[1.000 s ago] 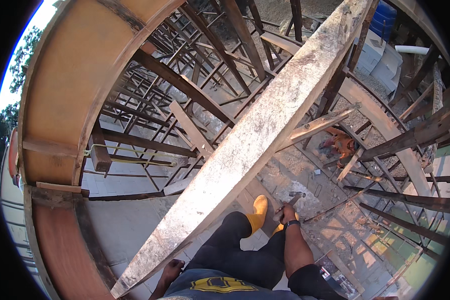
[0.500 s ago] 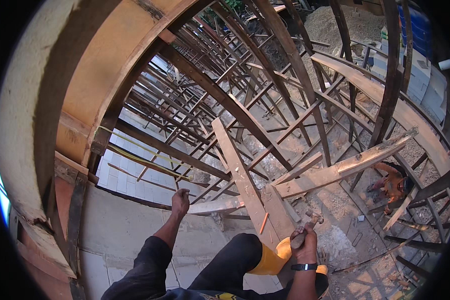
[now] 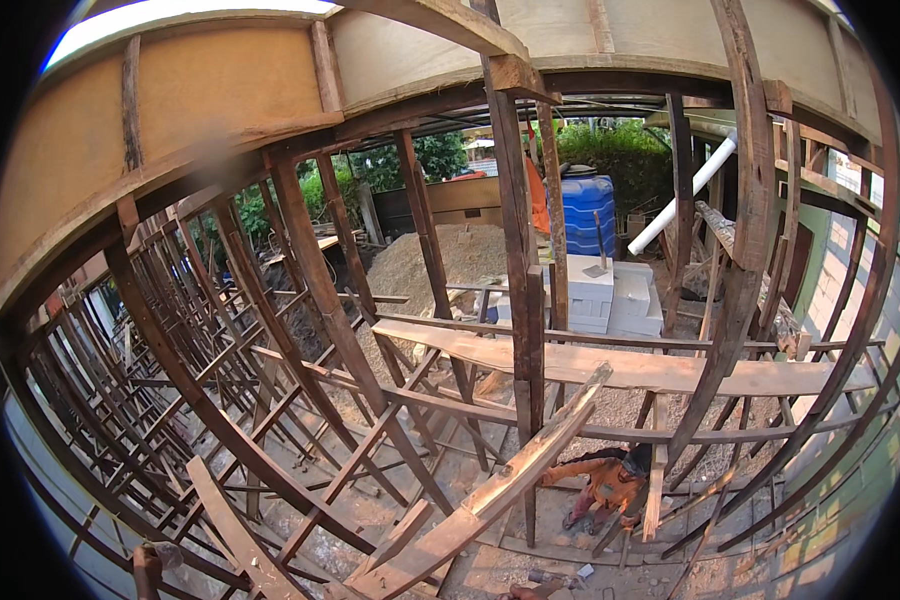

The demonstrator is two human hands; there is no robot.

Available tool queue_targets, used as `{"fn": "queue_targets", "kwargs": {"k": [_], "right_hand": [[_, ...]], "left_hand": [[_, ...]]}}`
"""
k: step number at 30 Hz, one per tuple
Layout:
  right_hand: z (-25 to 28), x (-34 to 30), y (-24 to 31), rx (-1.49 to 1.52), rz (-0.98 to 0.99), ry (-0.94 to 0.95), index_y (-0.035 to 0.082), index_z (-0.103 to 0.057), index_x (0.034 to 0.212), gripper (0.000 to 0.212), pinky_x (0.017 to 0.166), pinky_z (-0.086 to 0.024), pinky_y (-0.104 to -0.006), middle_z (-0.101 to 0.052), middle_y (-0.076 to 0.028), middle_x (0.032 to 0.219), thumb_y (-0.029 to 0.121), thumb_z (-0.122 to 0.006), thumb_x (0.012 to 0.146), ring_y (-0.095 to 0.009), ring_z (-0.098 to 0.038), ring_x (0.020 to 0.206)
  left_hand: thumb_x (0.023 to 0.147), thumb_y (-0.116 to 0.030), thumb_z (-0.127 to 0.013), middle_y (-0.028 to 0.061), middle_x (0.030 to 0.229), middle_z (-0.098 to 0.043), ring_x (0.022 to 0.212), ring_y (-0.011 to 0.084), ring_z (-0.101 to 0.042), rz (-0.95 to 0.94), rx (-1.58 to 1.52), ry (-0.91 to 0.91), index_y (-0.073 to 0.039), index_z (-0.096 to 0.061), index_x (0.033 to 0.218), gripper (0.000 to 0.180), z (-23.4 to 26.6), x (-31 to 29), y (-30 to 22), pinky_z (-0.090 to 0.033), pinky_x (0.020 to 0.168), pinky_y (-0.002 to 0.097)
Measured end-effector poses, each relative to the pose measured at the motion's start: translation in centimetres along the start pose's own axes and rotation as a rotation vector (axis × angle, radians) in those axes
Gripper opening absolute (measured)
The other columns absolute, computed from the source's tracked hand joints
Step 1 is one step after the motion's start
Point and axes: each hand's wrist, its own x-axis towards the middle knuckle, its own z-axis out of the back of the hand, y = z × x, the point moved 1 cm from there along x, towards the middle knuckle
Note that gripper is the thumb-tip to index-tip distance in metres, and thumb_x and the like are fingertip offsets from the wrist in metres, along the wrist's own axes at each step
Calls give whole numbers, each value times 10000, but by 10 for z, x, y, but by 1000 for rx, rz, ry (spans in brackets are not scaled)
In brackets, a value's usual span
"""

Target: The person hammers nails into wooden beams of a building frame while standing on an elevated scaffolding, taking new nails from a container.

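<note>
My left hand (image 3: pixel 147 572) shows at the lower left edge, fingers curled, near the wooden frame; whatever it may hold is too small to make out. At the bottom edge my right hand (image 3: pixel 526 593) is mostly cut off, closed around a hammer (image 3: pixel 546 577) whose head just shows. Between the hands, a loose plank (image 3: pixel 238 535) slants up to the left. A long, rough-edged timber beam (image 3: pixel 505 480) runs from the bottom middle up to the right.
Many upright posts (image 3: pixel 300 280) and cross braces stand around. Below right, a co-worker in orange (image 3: pixel 610 485) crouches among them. A wide board (image 3: pixel 620 365) lies across the braces. Beyond are a gravel heap (image 3: pixel 440 265), pale blocks (image 3: pixel 610 295) and a blue tank (image 3: pixel 588 215). Formwork panels (image 3: pixel 220 95) hang overhead.
The view has swung up and to the right, so my hands now sit at the lower edge. My legs and yellow boots have left the picture. The hammer stays in my right hand.
</note>
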Motion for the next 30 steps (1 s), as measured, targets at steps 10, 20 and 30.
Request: {"fn": "queue_targets", "kwargs": {"k": [10,20,30], "right_hand": [[14,-33,-42,6,-433,219,68,-562,836,164,756,-537,-299,-602,-52,776,183,-605,945,-179,-603,749],[12,-40,-25,-60,-401,146,62,-586,883,125,740,-544,-304,-614,-55,773,166,-597,951,-190,-609,746],[-27,-42,-11,-294,-41,-8,-15,-551,864,112,743,-515,-348,-571,-113,806,71,-541,936,-225,-562,758]], "left_hand": [[830,-102,-523,127,886,-657,781,241,-600,-278,86,-36,5,-641,954,202,17,33,1,-473,672,385],[863,-153,-508,121,905,-664,856,257,-619,-361,38,7,13,-646,952,234,-5,24,4,-500,770,398],[770,-61,-640,212,926,-702,874,313,-709,-304,167,-281,-48,-747,901,170,23,-90,-111,-544,791,403]]}}
